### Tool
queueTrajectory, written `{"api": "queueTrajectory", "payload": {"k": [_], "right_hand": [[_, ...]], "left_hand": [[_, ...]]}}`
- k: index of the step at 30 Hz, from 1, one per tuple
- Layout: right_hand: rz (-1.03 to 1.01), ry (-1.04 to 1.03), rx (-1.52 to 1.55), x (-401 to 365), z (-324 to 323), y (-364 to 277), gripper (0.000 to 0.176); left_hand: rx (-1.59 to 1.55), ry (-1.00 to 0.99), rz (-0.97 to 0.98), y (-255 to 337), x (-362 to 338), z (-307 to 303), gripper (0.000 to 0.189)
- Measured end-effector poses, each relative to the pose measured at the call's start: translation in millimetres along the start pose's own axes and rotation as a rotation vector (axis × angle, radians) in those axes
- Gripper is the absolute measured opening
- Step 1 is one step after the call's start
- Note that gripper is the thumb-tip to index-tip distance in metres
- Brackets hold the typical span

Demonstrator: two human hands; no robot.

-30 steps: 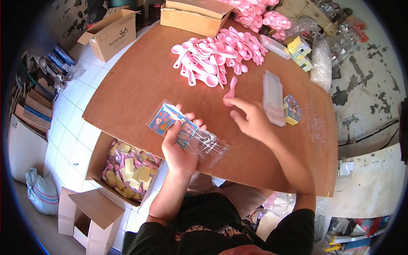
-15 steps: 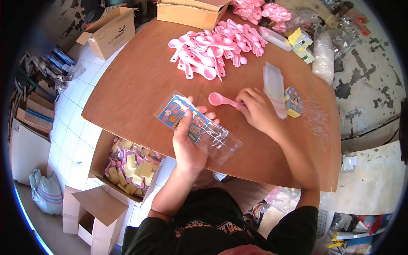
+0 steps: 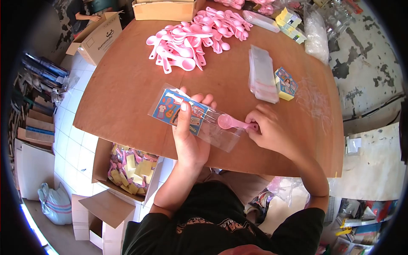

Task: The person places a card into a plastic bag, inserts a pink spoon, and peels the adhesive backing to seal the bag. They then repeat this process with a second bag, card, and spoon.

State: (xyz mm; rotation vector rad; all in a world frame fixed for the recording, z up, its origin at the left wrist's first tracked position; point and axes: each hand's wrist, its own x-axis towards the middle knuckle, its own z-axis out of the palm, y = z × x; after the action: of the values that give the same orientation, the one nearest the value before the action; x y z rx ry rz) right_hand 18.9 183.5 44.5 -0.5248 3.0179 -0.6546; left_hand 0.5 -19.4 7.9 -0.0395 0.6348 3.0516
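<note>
Pinching the small pink plastic spoon (image 3: 231, 123) by its handle, the right hand (image 3: 268, 132) has brought it off the brown desk (image 3: 127, 85) to the open end of the clear plastic sleeve with a printed card (image 3: 187, 115), which the left hand (image 3: 189, 142) grips. Bagging looks under way.

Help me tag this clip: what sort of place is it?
Likely a small packing workshop: left hand holds a clear bag, right hand a pink spoon; a heap of spoons and a stack of bags on the table; a carton of filled packets below.
</note>
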Motion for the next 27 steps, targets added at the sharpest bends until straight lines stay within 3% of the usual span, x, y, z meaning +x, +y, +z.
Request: {"api": "queueTrajectory", "payload": {"k": [11,17,20,22,25,27], "right_hand": [[0.042,-0.006,0.063,-8,2,-7,0.015],[-0.088,0.081,-0.076,-4,10,-6,0.015],[0.032,-0.025,0.111,-7,2,-16,0.016],[0.227,-0.230,0.496,-10,-3,-21,0.021],[0.381,-0.341,0.717,-12,-7,-29,0.025],[0.319,-0.327,0.714,-13,-4,-28,0.024]], "left_hand": [[0.103,0.020,0.129,-2,1,3,0.054],[0.087,0.046,0.151,3,3,2,0.053],[0.060,0.058,0.190,9,7,-5,0.052],[0.050,0.050,0.216,13,8,-9,0.052],[0.065,0.076,0.211,15,8,-8,0.052],[0.051,0.094,0.182,15,8,-8,0.052]]}}
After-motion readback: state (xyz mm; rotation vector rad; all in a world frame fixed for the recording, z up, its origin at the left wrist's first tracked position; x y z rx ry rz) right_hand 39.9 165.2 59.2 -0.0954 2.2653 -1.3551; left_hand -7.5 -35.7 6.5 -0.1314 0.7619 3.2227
